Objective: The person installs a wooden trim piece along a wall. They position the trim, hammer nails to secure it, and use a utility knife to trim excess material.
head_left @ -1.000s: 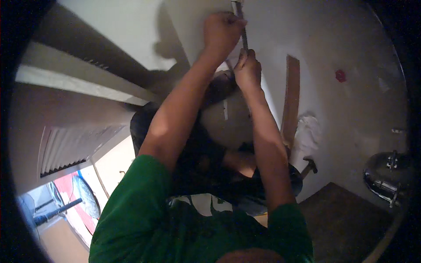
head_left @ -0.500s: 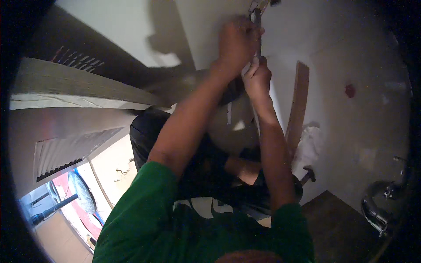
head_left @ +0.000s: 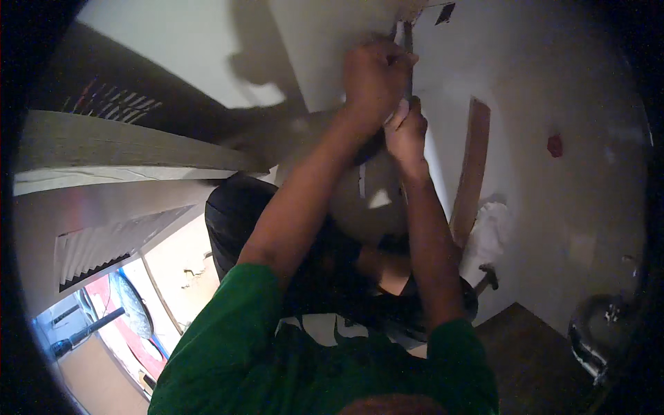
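My left hand [head_left: 377, 77] is closed around a long, narrow dark strip [head_left: 408, 33] near the top of the view. Just below it, my right hand [head_left: 407, 135] grips the same strip, thumb up along it. The two hands nearly touch. The strip's upper end reaches a pale, rough-edged piece near the upper edge; its lower part is mostly hidden by my hands and arms. I cannot make out exactly what kind of strip it is.
Right of my right arm a brown wooden plank [head_left: 474, 162] lies beside crumpled white material [head_left: 490, 225] and a hammer [head_left: 490, 278]. Farther right are a small red object [head_left: 555, 144] and a curved metal pipe [head_left: 586, 339]. A thick wooden beam [head_left: 131, 144] and a louvred vent [head_left: 117, 245] are at left.
My left hand has slid slightly down toward my right hand, both still closed. The view has shifted a little, and a small dark patch shows more fully at the top.
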`<state>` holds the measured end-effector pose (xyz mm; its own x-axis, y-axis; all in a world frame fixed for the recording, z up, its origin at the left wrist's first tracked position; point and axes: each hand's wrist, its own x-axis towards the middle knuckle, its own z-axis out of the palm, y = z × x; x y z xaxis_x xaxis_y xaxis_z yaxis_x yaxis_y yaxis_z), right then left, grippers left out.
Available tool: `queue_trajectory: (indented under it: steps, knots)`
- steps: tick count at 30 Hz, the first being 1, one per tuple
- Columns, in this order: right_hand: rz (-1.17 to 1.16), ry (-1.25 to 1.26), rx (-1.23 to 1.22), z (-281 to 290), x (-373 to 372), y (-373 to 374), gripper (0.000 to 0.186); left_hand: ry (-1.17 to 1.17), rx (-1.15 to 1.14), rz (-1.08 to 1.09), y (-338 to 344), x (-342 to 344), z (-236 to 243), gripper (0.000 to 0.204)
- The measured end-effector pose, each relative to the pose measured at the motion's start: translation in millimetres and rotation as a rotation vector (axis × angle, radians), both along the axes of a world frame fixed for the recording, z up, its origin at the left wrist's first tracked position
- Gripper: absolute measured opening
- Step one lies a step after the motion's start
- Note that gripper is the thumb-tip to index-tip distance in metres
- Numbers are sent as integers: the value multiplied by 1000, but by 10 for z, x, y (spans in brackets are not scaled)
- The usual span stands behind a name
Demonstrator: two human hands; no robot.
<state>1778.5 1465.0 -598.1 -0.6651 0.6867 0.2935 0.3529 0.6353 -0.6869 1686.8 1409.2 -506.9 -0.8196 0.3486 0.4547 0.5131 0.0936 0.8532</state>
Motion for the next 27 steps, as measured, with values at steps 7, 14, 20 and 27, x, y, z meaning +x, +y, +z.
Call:
queue_trajectory:
  steps: [7,14,20,27]
  knots:
    - [29,-3,-31,81,29,-134,29,57,-90,-53,-84,-122,6,17]
    - [21,41,-22,420,215,-139,33,-8,31,-70,-142,137,247,18]
    - [7,-57,-10,617,234,-24,30,43,128,-41,-45,55,301,17]
    - [8,-80,84,141,148,24,31,-187,164,-52,65,68,-68,17]
